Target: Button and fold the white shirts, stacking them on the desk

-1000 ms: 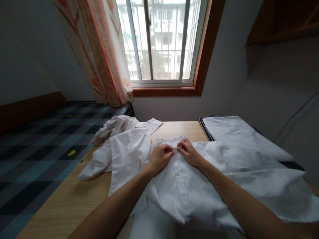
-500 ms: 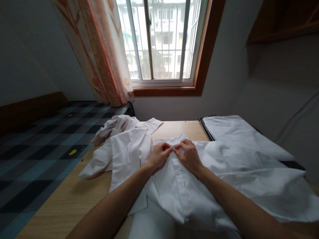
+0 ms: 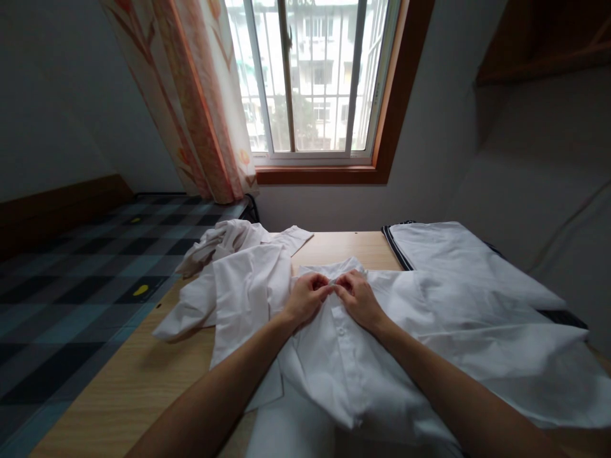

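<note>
A white button-up shirt [image 3: 341,356] lies spread over the table, its front placket and a button running down toward me. My left hand [image 3: 308,296] pinches the fabric near the collar from the left. Meeting it from the right, my right hand [image 3: 357,298] also pinches the cloth, and the fingertips of both hands almost touch. The bit of fabric between the fingers is mostly hidden. One sleeve of white cloth [image 3: 251,280] lies to the left of my left hand.
A wooden table [image 3: 114,375] carries the clothes. Crumpled white cloth [image 3: 229,235] lies at its back left, and a folded white garment with black striped edging [image 3: 463,254] at the back right. A checked bed [image 3: 71,305] stands left; a window [image 3: 315,83] and curtain [image 3: 195,108] are ahead.
My right hand has shifted slightly, its fingers drawing closer together on the cloth at the collar. My left hand stays almost in place, and the view has moved very little.
</note>
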